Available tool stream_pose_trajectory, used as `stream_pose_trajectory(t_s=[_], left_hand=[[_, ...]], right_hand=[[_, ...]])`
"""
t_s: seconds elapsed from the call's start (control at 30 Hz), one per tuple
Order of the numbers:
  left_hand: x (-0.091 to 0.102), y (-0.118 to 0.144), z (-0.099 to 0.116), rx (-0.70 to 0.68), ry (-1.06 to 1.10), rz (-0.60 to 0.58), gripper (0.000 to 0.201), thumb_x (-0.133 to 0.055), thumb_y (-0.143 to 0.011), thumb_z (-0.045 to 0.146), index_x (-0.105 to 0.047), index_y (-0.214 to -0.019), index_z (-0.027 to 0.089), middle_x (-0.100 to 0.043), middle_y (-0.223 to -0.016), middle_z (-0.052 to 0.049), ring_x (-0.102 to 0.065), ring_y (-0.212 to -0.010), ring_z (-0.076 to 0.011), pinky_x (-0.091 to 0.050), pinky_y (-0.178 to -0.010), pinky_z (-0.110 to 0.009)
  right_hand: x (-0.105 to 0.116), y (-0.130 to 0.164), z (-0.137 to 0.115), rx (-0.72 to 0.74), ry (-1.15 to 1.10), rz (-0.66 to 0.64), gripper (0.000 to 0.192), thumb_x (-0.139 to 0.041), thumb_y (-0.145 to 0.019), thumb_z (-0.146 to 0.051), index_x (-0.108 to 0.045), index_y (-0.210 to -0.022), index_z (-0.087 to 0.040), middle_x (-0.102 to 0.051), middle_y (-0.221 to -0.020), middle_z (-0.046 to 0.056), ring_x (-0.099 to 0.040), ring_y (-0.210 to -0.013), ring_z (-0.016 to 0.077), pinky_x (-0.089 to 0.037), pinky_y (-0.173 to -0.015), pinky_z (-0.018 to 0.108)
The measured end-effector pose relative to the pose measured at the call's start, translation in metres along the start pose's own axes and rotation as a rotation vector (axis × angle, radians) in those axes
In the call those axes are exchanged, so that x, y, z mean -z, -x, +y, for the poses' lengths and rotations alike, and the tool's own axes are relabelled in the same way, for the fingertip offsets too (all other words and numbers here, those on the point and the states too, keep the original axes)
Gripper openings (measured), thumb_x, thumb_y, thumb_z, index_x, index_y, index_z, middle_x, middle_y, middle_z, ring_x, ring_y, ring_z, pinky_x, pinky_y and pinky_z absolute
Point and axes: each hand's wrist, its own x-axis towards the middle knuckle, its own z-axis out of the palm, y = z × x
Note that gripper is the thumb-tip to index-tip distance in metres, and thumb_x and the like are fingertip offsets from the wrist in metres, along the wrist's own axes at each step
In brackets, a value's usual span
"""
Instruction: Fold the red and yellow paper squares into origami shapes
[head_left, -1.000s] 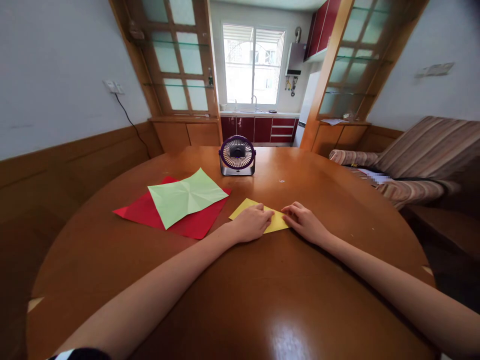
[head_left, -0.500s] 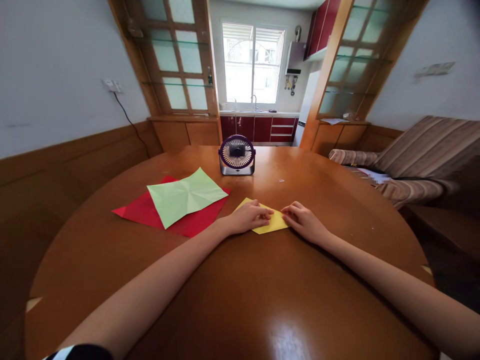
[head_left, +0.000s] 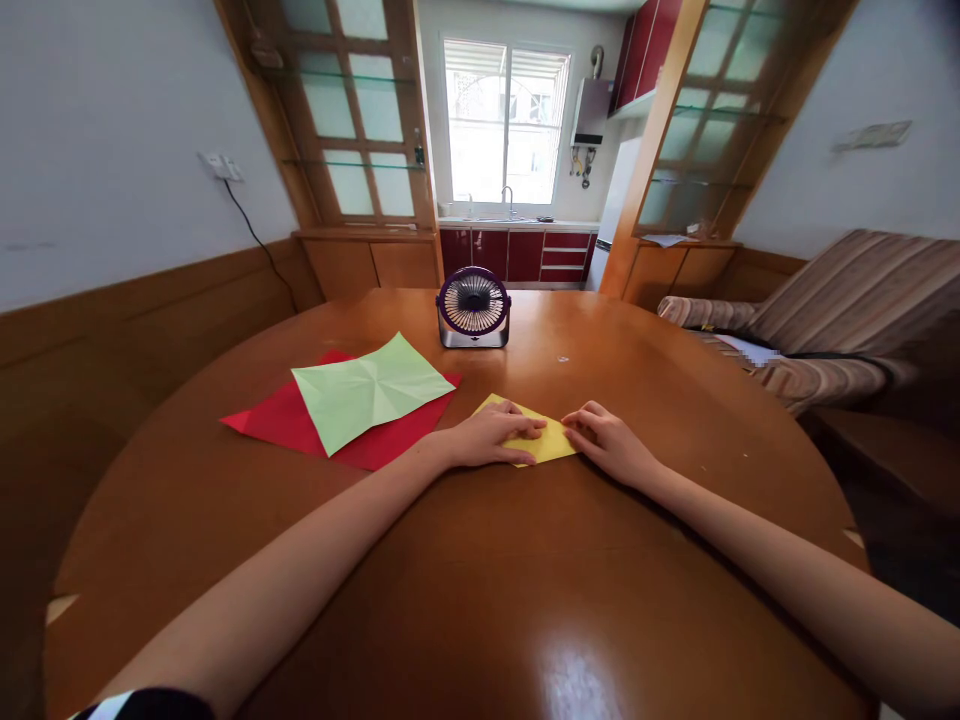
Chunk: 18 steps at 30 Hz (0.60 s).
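Observation:
A folded sheet of yellow paper (head_left: pixel 553 441) lies on the table between my hands. My left hand (head_left: pixel 495 434) rests on its left part, fingers stretched over the surface and the thumb spread apart near the lower edge. At the paper's right corner, my right hand (head_left: pixel 609 440) has thumb and fingertips closed in a pinch on it. Part of the sheet is hidden under my left hand.
To the left, a creased light green sheet (head_left: pixel 375 385) lies over a red sheet (head_left: pixel 262 420). Behind the yellow paper stands a small purple fan (head_left: pixel 474 305). All are on a brown wooden table (head_left: pixel 450 600). A striped armchair (head_left: pixel 847 300) is at the right.
My left thumb has moved away from the fingers, toward the paper's lower edge, and that hand has shifted slightly left. My right hand stays at the right corner.

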Motion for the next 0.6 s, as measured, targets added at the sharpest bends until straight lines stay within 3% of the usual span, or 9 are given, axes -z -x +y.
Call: stream_pose_trajectory(t_s=[0.3,0.47,0.6], left_hand=[[-0.006,0.003,-0.005,-0.049,-0.061,0.025,0.047,-0.061,-0.088,0.043,-0.053,-0.131,0.024,-0.061,-0.128,-0.006,-0.045,-0.124,-0.0264,-0.032,-0.106,-0.041],[-0.006,0.004,-0.005,-0.07,0.0,0.027,0.045,-0.061,-0.088,0.044,-0.053,-0.127,0.023,-0.054,-0.135,-0.007,-0.043,-0.13,-0.0249,-0.03,-0.11,-0.04],[-0.005,0.005,-0.003,0.001,0.047,0.026,0.055,-0.06,-0.087,0.047,-0.047,-0.134,0.023,-0.053,-0.136,-0.008,-0.041,-0.132,-0.0266,-0.033,-0.109,-0.04]], right_hand=[[0.0,0.001,0.0,0.069,0.08,0.036,0.02,-0.049,-0.094,-0.027,-0.065,-0.102,-0.017,-0.059,-0.095,0.009,-0.06,-0.086,0.0202,-0.051,-0.079,0.036],[0.001,0.005,-0.008,0.305,0.206,0.087,0.018,-0.049,-0.093,-0.02,-0.064,-0.104,-0.019,-0.063,-0.105,0.01,-0.059,-0.097,0.0237,-0.048,-0.086,0.042],[0.001,0.01,-0.017,0.506,0.196,0.005,0.022,-0.047,-0.094,-0.018,-0.062,-0.11,-0.02,-0.065,-0.109,0.009,-0.061,-0.1,0.0217,-0.05,-0.089,0.04]])
